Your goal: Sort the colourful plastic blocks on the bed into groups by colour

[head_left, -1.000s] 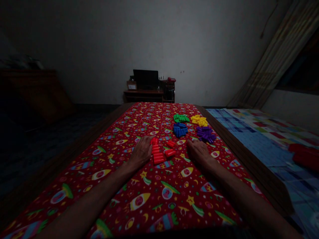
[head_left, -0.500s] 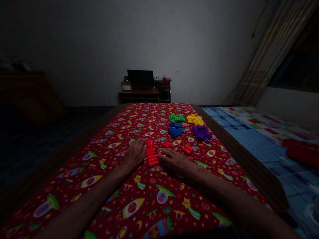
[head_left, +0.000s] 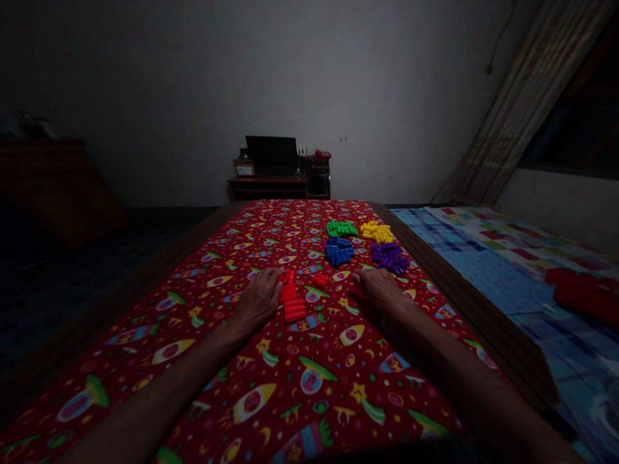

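Note:
Short red cylinder pieces lie side by side in a row on the patterned red cloth, running away from me. My left hand rests along the row's left side, its fingers stretched forward and fingertips touching the far pieces. Over to the right, my right hand has its fingers bent down on a red piece, mostly covered by the hand. One loose red piece lies between my hands.
Beyond my hands are piles of blue pieces, purple pieces, green pieces and yellow pieces. A desk with a dark monitor stands against the far wall. A blue checked mat lies to the right.
My right hand has moved right, away from the red row to the red pieces lying apart, and now covers them. My left hand has stayed beside the row.

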